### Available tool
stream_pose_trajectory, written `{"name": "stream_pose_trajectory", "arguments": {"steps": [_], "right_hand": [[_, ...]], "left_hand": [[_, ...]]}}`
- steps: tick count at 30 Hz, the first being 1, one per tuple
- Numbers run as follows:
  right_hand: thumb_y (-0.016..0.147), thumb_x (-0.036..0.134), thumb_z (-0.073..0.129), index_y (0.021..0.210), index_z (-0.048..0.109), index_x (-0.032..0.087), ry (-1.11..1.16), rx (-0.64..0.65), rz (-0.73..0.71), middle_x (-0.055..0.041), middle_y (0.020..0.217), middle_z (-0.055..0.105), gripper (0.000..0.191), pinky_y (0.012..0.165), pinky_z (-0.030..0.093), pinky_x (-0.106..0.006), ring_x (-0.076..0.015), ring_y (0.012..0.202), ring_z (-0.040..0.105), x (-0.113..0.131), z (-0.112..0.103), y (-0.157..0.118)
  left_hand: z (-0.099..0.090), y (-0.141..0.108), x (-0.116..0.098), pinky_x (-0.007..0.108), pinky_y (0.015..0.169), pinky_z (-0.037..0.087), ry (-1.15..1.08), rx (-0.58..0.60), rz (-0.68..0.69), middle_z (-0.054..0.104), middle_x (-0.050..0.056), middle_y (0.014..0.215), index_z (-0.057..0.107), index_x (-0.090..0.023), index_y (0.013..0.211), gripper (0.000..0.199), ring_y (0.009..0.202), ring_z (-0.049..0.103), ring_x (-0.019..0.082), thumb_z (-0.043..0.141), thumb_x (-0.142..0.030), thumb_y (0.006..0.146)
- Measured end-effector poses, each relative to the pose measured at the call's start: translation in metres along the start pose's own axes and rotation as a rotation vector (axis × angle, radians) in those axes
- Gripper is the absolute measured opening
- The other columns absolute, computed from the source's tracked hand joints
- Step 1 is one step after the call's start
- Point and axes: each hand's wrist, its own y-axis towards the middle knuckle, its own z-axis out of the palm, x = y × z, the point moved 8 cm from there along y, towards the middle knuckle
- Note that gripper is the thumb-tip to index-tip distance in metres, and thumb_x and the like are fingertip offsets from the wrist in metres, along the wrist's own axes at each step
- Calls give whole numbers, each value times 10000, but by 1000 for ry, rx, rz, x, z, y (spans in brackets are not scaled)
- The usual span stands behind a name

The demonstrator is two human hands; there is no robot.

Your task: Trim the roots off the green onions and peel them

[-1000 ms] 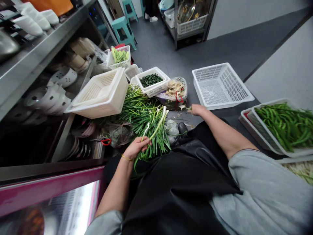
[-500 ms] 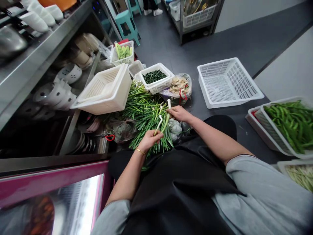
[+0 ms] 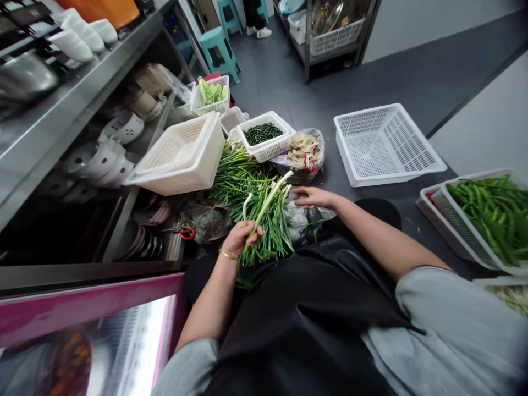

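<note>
Two green onions (image 3: 268,201) with white ends pointing up are gripped in my left hand (image 3: 243,237), over the pile of green onions (image 3: 235,175) on the floor. One has a short bent white stem; the other is longer and leans right. My right hand (image 3: 309,197) is apart from them, its fingers spread and nothing in them, just right of the pile. Below that hand lies a netted bag (image 3: 296,217). A plastic bag of pale roots (image 3: 303,149) sits beyond it.
A white basket (image 3: 367,151) stands at the right, with a basket of green peppers (image 3: 490,212) nearer. Dark green peppers (image 3: 263,133) fill a small basket ahead. Stacked white bins (image 3: 177,159) and metal shelving (image 3: 74,104) are on the left. A person's legs (image 3: 253,16) show far off.
My right hand has let go of the longer green onion and moved slightly right, opening. My left hand has drawn back left with both onions.
</note>
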Motion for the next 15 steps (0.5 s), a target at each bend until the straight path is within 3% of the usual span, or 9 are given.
{"name": "stream_pose_trajectory", "arguments": {"steps": [3, 4, 6, 9, 12, 15], "right_hand": [[905, 471, 521, 1163, 610, 146, 413, 88, -87, -66, 858, 701, 424, 573, 510, -216, -112, 637, 624, 49, 34, 6], [901, 503, 517, 1174, 589, 157, 594, 111, -109, -71, 896, 700, 447, 581, 517, -229, -117, 648, 632, 64, 40, 9], [839, 584, 573, 1019, 614, 145, 821, 125, -90, -63, 819, 686, 476, 534, 494, -235, -120, 578, 602, 83, 45, 17], [775, 609, 638, 706, 586, 143, 616, 17, 2, -4, 571, 566, 474, 476, 392, -213, -87, 471, 479, 83, 36, 26], [766, 573, 673, 523, 494, 151, 333, -54, -12, 23, 473, 444, 518, 497, 320, -208, -65, 481, 389, 84, 24, 24], [782, 597, 651, 511, 446, 161, 442, -8, -1, 31, 451, 411, 553, 464, 296, -209, -58, 453, 353, 84, 19, 17]], "left_hand": [[9, 6, 5, 205, 383, 223, -22, 35, -31, 342, -65, 345, 628, -114, 700, 460, 340, 284, 60, 739, -560, 671], [13, 8, 6, 208, 380, 222, -14, 53, -44, 343, -65, 344, 625, -115, 702, 470, 338, 278, 61, 733, -571, 671], [19, 11, 5, 211, 381, 208, 21, 73, -43, 395, -51, 362, 635, -111, 761, 484, 338, 270, 59, 684, -591, 717], [22, 17, -7, 205, 403, 178, 171, 3, 21, 547, -16, 466, 636, -111, 958, 465, 359, 272, 45, 608, -552, 815], [19, 27, -22, 196, 454, 241, 362, -128, 100, 575, -24, 520, 638, -122, 975, 403, 430, 384, 54, 698, -468, 778], [17, 36, -31, 202, 473, 257, 339, -157, 153, 504, -41, 488, 658, -114, 860, 363, 452, 412, 61, 718, -457, 756]]}}
